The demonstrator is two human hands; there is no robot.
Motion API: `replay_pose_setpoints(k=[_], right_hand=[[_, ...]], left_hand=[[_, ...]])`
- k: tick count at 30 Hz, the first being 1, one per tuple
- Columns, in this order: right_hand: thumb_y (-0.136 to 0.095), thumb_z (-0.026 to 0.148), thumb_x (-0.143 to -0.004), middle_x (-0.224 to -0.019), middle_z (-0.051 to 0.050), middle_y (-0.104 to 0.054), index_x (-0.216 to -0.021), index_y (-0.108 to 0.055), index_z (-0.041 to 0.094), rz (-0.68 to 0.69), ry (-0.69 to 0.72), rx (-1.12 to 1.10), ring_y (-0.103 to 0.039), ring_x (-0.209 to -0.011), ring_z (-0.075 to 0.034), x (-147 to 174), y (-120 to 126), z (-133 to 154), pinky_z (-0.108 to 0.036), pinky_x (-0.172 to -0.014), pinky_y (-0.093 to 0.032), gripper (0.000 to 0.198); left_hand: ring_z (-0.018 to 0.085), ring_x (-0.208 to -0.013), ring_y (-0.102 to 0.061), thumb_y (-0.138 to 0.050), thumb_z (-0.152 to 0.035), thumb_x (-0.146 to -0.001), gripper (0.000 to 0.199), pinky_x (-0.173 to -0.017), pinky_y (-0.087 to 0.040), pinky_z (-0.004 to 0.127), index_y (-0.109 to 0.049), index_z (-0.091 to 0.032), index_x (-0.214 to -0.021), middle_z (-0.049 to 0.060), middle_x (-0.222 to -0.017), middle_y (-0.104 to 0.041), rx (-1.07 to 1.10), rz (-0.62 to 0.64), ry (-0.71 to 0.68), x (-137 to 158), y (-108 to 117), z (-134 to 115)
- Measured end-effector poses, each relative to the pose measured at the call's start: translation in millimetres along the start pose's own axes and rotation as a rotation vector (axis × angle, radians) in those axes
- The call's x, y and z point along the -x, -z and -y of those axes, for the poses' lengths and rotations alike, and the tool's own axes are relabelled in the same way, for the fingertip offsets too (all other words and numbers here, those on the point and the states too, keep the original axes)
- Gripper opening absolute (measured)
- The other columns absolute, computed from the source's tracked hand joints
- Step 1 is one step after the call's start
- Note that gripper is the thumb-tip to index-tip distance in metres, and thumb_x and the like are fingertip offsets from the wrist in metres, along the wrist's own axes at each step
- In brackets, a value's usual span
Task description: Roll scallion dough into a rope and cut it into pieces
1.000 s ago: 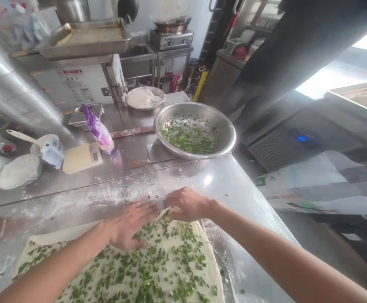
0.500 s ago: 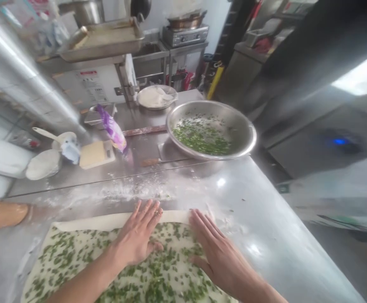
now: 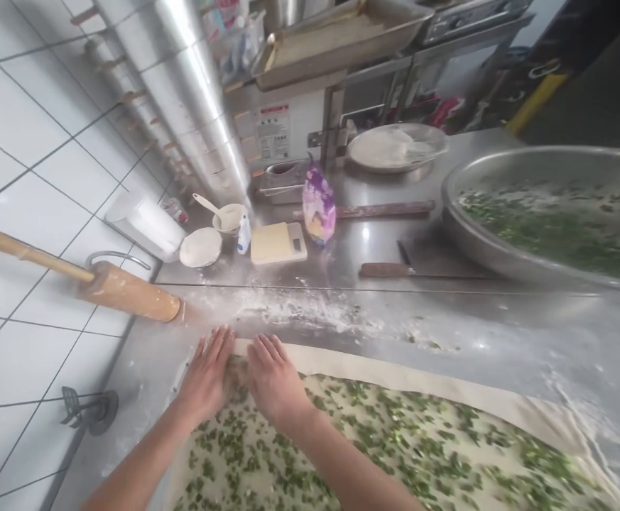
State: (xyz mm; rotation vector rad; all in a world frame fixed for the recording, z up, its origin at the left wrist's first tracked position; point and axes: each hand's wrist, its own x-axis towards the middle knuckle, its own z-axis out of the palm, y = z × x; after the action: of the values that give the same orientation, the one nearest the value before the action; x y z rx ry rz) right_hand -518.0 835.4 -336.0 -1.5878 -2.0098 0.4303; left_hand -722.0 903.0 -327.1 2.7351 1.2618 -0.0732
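A wide dough sheet [image 3: 352, 440] strewn with chopped green herbs or scallions lies on the metal table, its far edge turned over in a pale strip. At the far left corner of the sheet, my left hand [image 3: 207, 372] has its fingers pressed together over the dough edge. Just to its right, my right hand [image 3: 273, 380] bends its fingers over the same folded edge. Both thumbs are hidden beneath the hands. A thick wooden rolling pin [image 3: 133, 292] rests beyond my left hand, against the tiled wall.
Farther back stand a large steel bowl [image 3: 555, 262] of chopped greens, a brown-handled knife or scraper [image 3: 387, 270], a purple bag [image 3: 319, 206], a kitchen scale [image 3: 275, 243] and a plate of flour [image 3: 395, 149]. Loose flour [image 3: 310, 309] dusts the table. A tiled wall [image 3: 27, 284] bounds the left side.
Both hands have moved left along the far dough edge to its left corner and come closer together. Their fingers, flat before, now bend over the edge. The view has swung left.
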Motion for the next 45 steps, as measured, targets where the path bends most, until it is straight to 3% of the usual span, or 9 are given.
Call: replay_pose_setpoints(k=[5,13,21,26,29,32,37,43,45], right_hand=[[-0.051,0.009,-0.098,-0.11,-0.009,-0.067,-0.105,-0.067,0.018,0.065,-0.107,-0.026,-0.06,-0.101,-0.026,-38,-8,0,-0.042,-0.092,-0.052,0.019],[-0.067,0.015,-0.09,-0.107,-0.01,-0.067,-0.111,-0.069,0.02,0.256,-0.19,0.018,-0.065,-0.094,-0.03,-76,-9,0,-0.043,-0.08,-0.055,0.022],[-0.049,-0.004,-0.089,-0.098,-0.008,-0.061,-0.1,-0.064,0.017,0.171,0.02,0.083,-0.059,-0.089,-0.023,-53,-22,11,-0.034,-0.075,-0.053,0.028],[-0.053,-0.001,-0.089,-0.119,-0.013,-0.055,-0.126,-0.06,0.021,0.114,0.122,0.049,-0.057,-0.1,-0.027,-22,-10,2,-0.041,-0.084,-0.054,0.043],[-0.047,-0.006,-0.088,-0.121,-0.009,-0.057,-0.137,-0.055,0.029,0.195,0.152,-0.014,-0.057,-0.106,-0.027,-19,8,-11,-0.043,-0.091,-0.053,0.06],[-0.056,0.004,-0.094,-0.116,-0.008,-0.062,-0.131,-0.059,0.025,0.248,0.081,-0.089,-0.06,-0.102,-0.026,-25,21,-27,-0.044,-0.09,-0.055,0.042],[-0.059,0.008,-0.096,-0.103,-0.007,-0.063,-0.102,-0.065,0.019,0.283,0.106,-0.037,-0.063,-0.093,-0.025,-30,26,-43,-0.04,-0.081,-0.058,0.014],[-0.068,0.023,-0.094,-0.107,-0.006,-0.063,-0.114,-0.06,0.021,0.286,0.043,-0.046,-0.063,-0.093,-0.026,-6,55,-71,-0.037,-0.073,-0.058,0.022],[-0.059,0.02,-0.099,-0.104,-0.007,-0.063,-0.107,-0.062,0.02,0.287,0.084,0.0,-0.063,-0.089,-0.024,4,61,-80,-0.036,-0.071,-0.057,0.009]], left_hand=[[0.021,-0.12,-0.061,-0.04,-0.021,-0.101,0.035,-0.103,-0.05,0.039,-0.066,-0.024,-0.124,0.005,-0.123,-0.069,0.275,-0.019,0.11,-27,19,33],[0.023,-0.09,-0.063,-0.052,-0.008,-0.085,0.023,-0.076,-0.05,0.035,-0.066,-0.02,-0.098,0.007,-0.099,-0.063,0.204,0.208,-0.133,-62,41,57],[0.025,-0.099,-0.057,-0.04,-0.007,-0.095,0.03,-0.086,-0.052,0.042,-0.063,-0.019,-0.111,0.01,-0.107,-0.062,0.031,0.005,-0.372,-2,29,52],[0.026,-0.114,-0.058,-0.043,-0.011,-0.095,0.037,-0.097,-0.051,0.045,-0.061,-0.021,-0.126,0.011,-0.121,-0.064,0.168,-0.02,-0.305,13,25,51],[0.031,-0.142,-0.042,-0.043,-0.03,-0.101,0.051,-0.114,-0.04,0.053,-0.041,-0.022,-0.151,0.011,-0.154,-0.046,0.144,-0.006,-0.335,1,25,45],[0.034,-0.156,-0.014,-0.043,-0.051,-0.101,0.073,-0.124,-0.023,0.058,-0.012,-0.027,-0.162,0.006,-0.168,-0.019,0.085,0.08,-0.449,-6,24,39],[0.034,-0.156,-0.009,-0.041,-0.063,-0.097,0.085,-0.127,-0.012,0.06,-0.001,-0.025,-0.162,0.007,-0.168,-0.013,0.097,0.117,-0.449,-11,22,22],[0.035,-0.156,-0.006,-0.04,-0.063,-0.098,0.087,-0.127,-0.008,0.061,0.003,-0.024,-0.162,0.008,-0.168,-0.009,0.106,0.143,-0.467,-24,18,-15],[0.034,-0.156,-0.006,-0.038,-0.061,-0.099,0.083,-0.126,-0.01,0.062,0.003,-0.025,-0.162,0.007,-0.168,-0.007,0.114,0.164,-0.467,-26,17,-26]])
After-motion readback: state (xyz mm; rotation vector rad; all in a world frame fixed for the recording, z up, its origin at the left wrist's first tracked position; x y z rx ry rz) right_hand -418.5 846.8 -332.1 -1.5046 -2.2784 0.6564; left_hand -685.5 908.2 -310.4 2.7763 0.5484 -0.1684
